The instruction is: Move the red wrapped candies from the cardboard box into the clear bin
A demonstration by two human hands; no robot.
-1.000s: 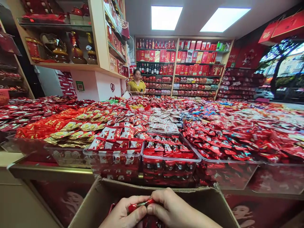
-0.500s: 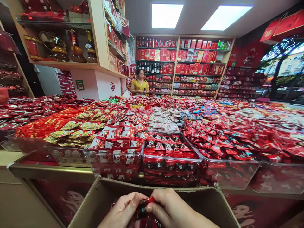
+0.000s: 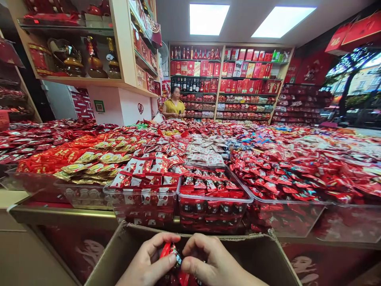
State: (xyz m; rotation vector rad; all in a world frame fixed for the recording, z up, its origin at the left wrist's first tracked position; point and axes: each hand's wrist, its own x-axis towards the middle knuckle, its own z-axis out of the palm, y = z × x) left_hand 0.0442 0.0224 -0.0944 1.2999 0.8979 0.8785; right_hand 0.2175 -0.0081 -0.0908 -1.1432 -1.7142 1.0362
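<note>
Over the open cardboard box (image 3: 238,246), my left hand (image 3: 149,258) pinches a small red-and-black wrapped candy (image 3: 175,254) between thumb and fingers. Close beside it is my right hand (image 3: 211,258), its fingers curled and its thumb against red wrappers; its lower fingers are hidden. More red wrapped candies (image 3: 181,278) show low between the hands, partly covered by them. Just beyond the box stands a clear plastic bin (image 3: 216,200) filled with similar red-and-black candies. To its left, another clear bin (image 3: 139,194) holds red-and-white packets.
Gold packets (image 3: 92,167) and bright red packets (image 3: 53,157) lie heaped at the left. A large pile of red packets (image 3: 279,174) fills the right side. Behind the display stands a person in a yellow top (image 3: 174,107), before shelves of boxes and bottles (image 3: 196,69).
My hands have drawn slightly apart. The right thumb and index finger have come off the upper candy, which is now tilted more upright in my left hand.
</note>
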